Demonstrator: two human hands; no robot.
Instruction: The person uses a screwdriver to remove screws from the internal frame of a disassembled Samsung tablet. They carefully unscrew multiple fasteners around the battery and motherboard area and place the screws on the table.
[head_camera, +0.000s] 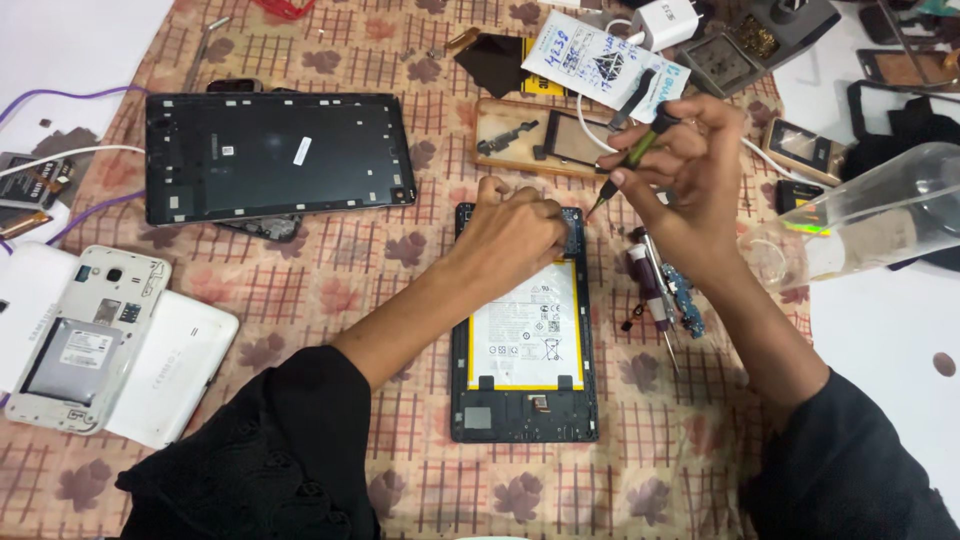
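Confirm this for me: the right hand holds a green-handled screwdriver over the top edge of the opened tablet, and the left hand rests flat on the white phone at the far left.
Not quite. The left hand is not on the white phone; it rests on the upper end of the opened tablet, above its battery. The head view shows this. The right hand does hold the green-handled screwdriver over the tablet's top edge.

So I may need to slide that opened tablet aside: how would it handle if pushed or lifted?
The opened tablet lies flat on the patterned cloth, so it would probably drag rather than glide. It looks thin and stiff, unlikely to roll or tip. With its battery exposed, it is likely fragile.
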